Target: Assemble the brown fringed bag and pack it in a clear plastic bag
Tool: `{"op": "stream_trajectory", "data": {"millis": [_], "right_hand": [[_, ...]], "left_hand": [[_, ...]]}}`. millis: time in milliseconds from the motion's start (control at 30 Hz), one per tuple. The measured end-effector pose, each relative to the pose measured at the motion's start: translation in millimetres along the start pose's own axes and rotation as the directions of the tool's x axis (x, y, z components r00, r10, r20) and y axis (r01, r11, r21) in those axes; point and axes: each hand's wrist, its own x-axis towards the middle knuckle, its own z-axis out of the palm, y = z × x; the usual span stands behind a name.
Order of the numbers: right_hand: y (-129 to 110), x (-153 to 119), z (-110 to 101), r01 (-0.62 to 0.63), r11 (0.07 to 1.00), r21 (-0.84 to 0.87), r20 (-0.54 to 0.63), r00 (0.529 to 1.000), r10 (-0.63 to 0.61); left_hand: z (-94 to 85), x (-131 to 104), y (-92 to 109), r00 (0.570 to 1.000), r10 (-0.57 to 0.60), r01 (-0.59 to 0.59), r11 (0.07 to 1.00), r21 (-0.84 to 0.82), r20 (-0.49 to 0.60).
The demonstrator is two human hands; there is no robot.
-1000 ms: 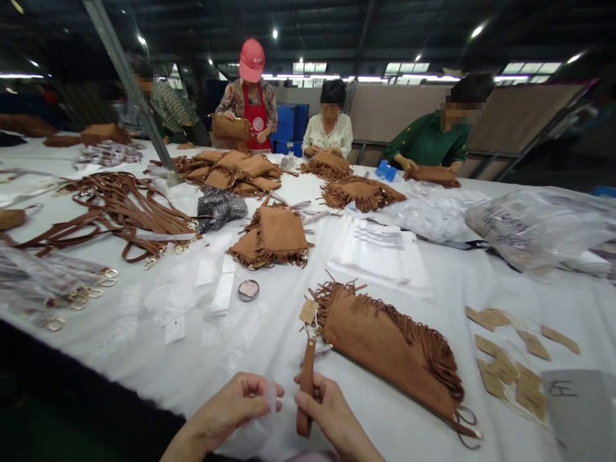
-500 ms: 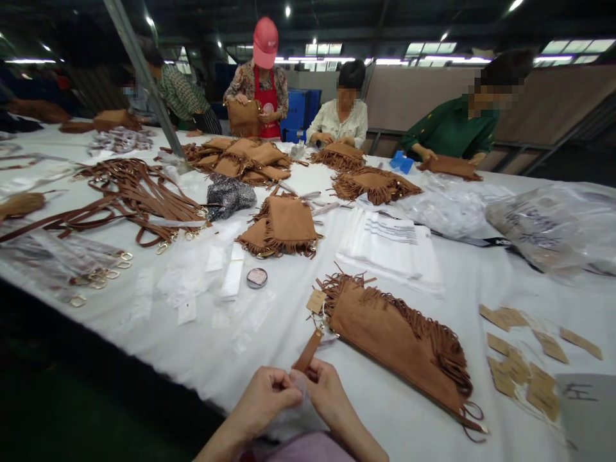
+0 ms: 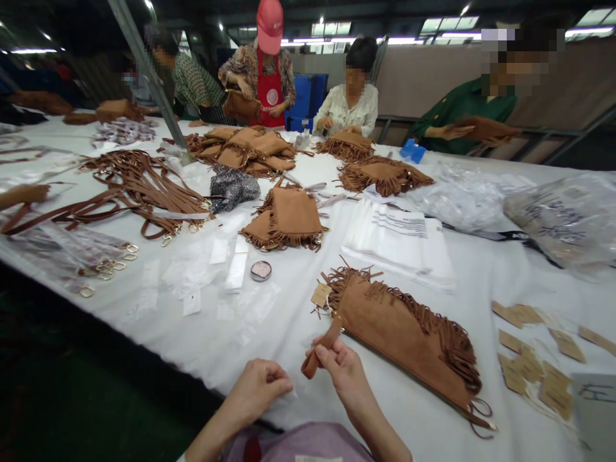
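A brown fringed bag lies flat on the white-covered table, slanting away to the right of my hands. My right hand pinches the looped brown wrist strap joined to the bag's near-left corner by metal hardware. To its left, my left hand is closed with thumb and fingers together, apart from the strap. A faint bit of clear plastic shows at its fingertips. On the bag's upper left corner sits a tan paper tag on a white string.
Loose tan tags lie at right. Beyond are a round tin, folded white cloth bags, stacked fringed bags and brown straps. A metal post rises at far left. Several co-workers handle bags across the table.
My hands have parted. The right one has lifted the strap, now curled into a loop; the left has drawn away leftward with the clear plastic. The view has shifted slightly.
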Motion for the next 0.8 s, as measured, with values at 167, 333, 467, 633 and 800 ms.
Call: {"op": "stream_trajectory", "data": {"millis": [167,333,467,633,800], "right_hand": [[-2,2,2,-0.015,0.998,-0.054,-0.019,1.0,0.014],[-6,-2,8,-0.015,0.997,-0.08,-0.022,1.0,0.013],[-3,-4,11,-0.001,0.992,-0.123,-0.007,1.0,0.0],[6,-2,10,0.037,0.985,-0.167,-0.107,0.993,-0.055],[11,-3,10,0.015,0.99,-0.141,-0.167,0.985,-0.038]], "left_hand": [[-1.0,0,5,1.0,-0.001,0.001,1.0,0.007,0.017],[3.1,3,4,0.999,-0.011,0.016,0.992,-0.126,0.044],[9.6,4,3,1.0,-0.021,0.025,0.972,-0.232,0.022],[18.2,5,0,1.0,-0.009,0.016,0.929,-0.369,0.02],[22.0,9,-6,1.0,-0.02,0.014,0.89,-0.456,-0.009]]}}
